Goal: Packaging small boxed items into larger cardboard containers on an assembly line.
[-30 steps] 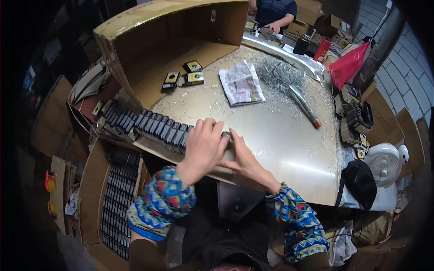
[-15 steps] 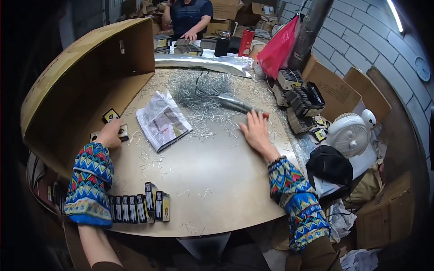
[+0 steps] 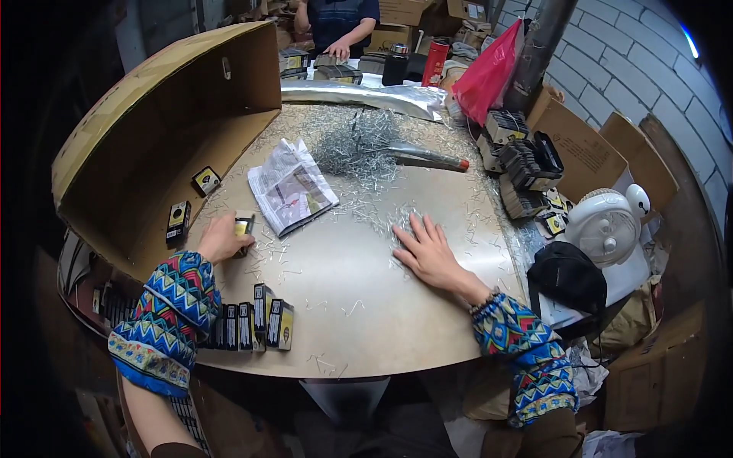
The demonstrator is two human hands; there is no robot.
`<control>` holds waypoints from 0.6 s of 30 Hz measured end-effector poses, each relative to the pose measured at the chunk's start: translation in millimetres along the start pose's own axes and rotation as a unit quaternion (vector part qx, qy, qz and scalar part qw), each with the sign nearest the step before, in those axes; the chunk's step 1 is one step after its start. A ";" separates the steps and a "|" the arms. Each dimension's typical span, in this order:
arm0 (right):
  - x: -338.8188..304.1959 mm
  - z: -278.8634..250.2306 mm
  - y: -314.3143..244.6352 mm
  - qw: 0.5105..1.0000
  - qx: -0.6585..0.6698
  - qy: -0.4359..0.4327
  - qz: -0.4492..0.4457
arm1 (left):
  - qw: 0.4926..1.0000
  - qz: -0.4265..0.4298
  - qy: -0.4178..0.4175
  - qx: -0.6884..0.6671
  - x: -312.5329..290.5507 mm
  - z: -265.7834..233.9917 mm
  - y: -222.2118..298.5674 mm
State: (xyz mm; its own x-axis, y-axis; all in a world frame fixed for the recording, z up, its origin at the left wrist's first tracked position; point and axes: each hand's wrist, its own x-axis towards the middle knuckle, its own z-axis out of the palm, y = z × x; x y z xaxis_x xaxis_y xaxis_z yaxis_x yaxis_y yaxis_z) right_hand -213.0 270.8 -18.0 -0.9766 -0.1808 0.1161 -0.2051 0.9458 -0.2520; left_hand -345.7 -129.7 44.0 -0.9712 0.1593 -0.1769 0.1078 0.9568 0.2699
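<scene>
One small black-and-yellow box lies on the round metal worktop, and the left hand closes its grip on it (fingers curled over the near end). Just right lies a folded paper sheet. The right hand rests flat, grip released, on scattered metal staples. More boxes stand in a row at the near edge.
</scene>
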 end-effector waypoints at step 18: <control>-64.5 -0.3 -63.8 0.951 0.286 -0.013 -0.114 | 0.666 -0.069 0.049 -0.741 -245.0 1.8 4.5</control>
State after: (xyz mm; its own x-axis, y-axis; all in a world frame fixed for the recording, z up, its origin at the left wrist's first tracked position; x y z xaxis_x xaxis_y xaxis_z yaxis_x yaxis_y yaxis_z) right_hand -136.9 222.3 -9.1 -0.9025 -0.3771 0.2080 -0.4055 0.5811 -0.7056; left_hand -106.9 -163.9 86.9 -0.9669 0.0090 -0.2549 -0.2426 -0.3410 0.9082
